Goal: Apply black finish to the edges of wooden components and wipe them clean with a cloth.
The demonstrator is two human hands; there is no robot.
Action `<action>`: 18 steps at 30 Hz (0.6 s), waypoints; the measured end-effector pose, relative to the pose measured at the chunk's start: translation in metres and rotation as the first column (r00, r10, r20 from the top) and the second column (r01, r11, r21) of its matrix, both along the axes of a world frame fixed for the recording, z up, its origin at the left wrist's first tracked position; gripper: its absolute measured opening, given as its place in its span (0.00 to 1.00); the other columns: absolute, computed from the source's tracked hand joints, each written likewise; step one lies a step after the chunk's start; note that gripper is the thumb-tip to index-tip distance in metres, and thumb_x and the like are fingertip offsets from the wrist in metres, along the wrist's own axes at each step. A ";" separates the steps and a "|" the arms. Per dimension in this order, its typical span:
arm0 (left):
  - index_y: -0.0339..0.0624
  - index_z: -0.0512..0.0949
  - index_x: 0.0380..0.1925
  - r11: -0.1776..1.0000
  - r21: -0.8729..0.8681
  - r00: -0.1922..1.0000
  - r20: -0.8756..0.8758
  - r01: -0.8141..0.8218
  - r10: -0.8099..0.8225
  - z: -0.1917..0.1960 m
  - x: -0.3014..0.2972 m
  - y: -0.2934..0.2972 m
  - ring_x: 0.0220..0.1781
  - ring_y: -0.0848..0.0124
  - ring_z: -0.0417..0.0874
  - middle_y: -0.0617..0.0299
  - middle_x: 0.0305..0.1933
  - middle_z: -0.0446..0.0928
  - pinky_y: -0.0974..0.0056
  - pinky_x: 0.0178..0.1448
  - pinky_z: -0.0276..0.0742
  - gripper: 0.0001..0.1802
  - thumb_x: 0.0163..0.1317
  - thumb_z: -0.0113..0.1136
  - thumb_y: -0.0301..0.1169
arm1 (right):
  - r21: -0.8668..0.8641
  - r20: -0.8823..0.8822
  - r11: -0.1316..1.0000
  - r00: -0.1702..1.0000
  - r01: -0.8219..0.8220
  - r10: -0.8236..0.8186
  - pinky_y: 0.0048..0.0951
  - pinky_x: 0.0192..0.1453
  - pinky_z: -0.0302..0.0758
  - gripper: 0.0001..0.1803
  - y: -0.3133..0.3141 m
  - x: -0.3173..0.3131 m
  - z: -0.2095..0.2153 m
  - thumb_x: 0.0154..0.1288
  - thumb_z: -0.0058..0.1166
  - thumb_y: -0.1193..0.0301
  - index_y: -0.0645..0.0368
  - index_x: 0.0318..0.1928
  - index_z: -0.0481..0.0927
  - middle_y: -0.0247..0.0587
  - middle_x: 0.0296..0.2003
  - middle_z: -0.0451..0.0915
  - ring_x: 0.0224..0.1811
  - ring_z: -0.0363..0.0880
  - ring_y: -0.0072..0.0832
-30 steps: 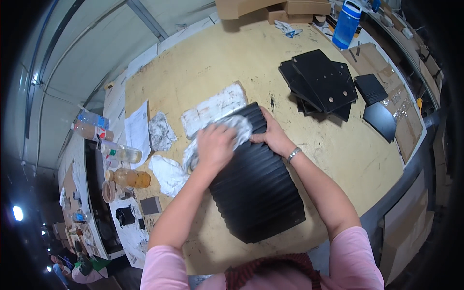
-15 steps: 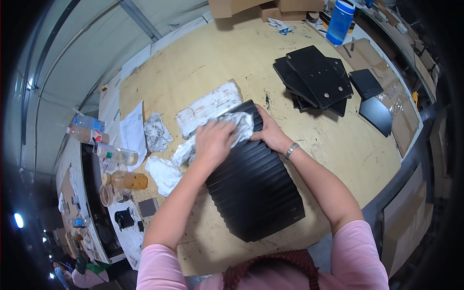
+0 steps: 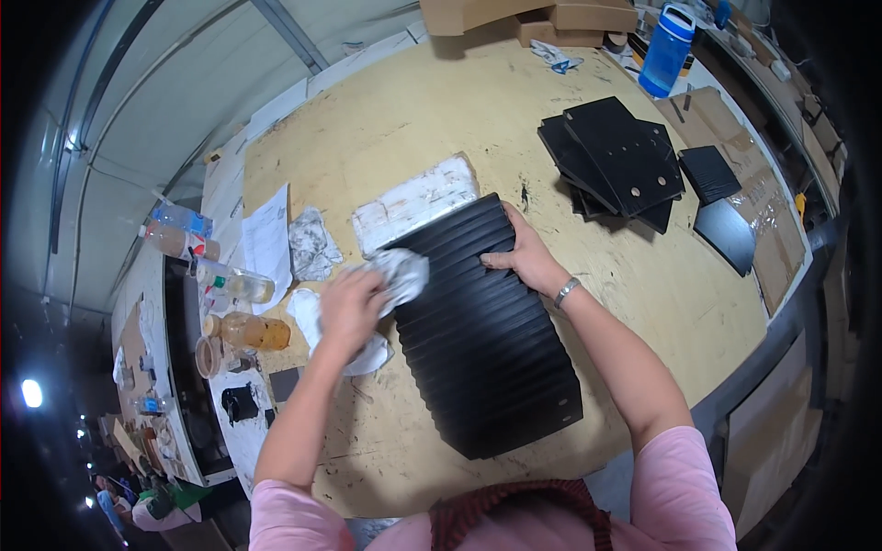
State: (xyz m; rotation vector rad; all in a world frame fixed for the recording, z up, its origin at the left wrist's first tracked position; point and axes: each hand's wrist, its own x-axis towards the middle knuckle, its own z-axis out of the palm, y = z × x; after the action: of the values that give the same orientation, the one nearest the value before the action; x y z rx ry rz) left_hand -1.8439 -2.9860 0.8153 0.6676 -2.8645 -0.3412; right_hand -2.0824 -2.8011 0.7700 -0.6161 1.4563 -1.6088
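While clutching crumpled white cloth (image 3: 407,278) in left hand (image 3: 352,308), gripping ribbed black surface (image 3: 487,344), mid-frame, with right hand (image 3: 531,259); apparently partway through wiping, cannot tell share done or left.

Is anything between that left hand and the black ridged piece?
Just the crumpled white cloth in the left hand, at the upper left edge of the black ridged piece. Nothing else visible stands between them.
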 end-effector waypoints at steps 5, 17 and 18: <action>0.43 0.81 0.31 0.977 0.088 0.967 -0.148 -0.197 0.208 0.021 0.010 -0.025 0.42 0.57 0.81 0.59 0.35 0.83 0.56 0.49 0.72 0.09 0.49 0.70 0.29 | 0.022 -0.045 1.000 0.999 0.007 -0.006 0.27 0.57 0.78 0.50 -0.003 0.007 0.003 0.52 0.65 0.84 0.72 0.72 0.49 0.52 0.57 0.74 0.53 0.78 0.31; 0.51 0.79 0.31 0.968 -0.175 0.981 -0.044 0.179 -0.189 0.000 -0.066 0.012 0.43 0.65 0.75 0.69 0.33 0.76 0.57 0.46 0.62 0.11 0.52 0.69 0.39 | -0.066 -0.050 0.998 0.999 0.011 -0.014 0.26 0.56 0.77 0.49 -0.003 0.004 0.001 0.51 0.68 0.83 0.72 0.70 0.53 0.49 0.53 0.77 0.52 0.78 0.28; 0.52 0.79 0.31 0.975 -0.155 0.985 -0.035 0.161 -0.168 -0.001 -0.054 0.006 0.43 0.65 0.76 0.69 0.32 0.76 0.57 0.46 0.62 0.10 0.52 0.69 0.40 | -0.051 -0.031 0.998 0.999 0.021 -0.023 0.27 0.56 0.77 0.49 -0.004 0.003 -0.006 0.50 0.67 0.83 0.72 0.70 0.54 0.50 0.54 0.76 0.54 0.77 0.29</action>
State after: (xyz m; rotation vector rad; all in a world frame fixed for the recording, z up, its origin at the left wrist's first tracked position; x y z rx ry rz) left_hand -1.8975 -2.9799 0.8142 0.3909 -2.8701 -0.1565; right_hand -2.0792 -2.8050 0.7641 -0.6586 1.4534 -1.6641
